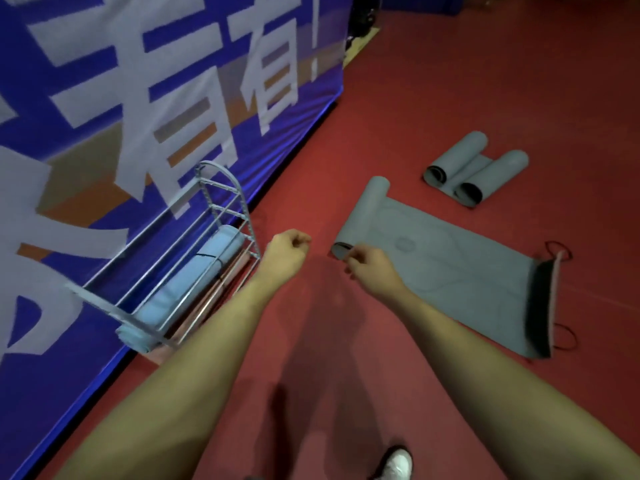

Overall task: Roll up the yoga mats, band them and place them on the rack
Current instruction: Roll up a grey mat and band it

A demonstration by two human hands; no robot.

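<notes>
Both fists curled, holding nothing: left hand point(287, 249), right hand point(370, 263). Wire rack point(221, 216) at nine o'clock holds a blue rolled mat point(194, 275); half-unrolled grey mat point(450, 271) at three, black elastic bands point(562, 252) beside it.

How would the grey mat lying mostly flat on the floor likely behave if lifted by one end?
The grey mat would probably sag and drape: it looks thin and lies flush on the red floor. Its far end is loosely curled, so that roll may well unwind. The turned-over near edge suggests it folds easily. It is likely light.

Bare forearms — white shoe point(398, 462)
</notes>
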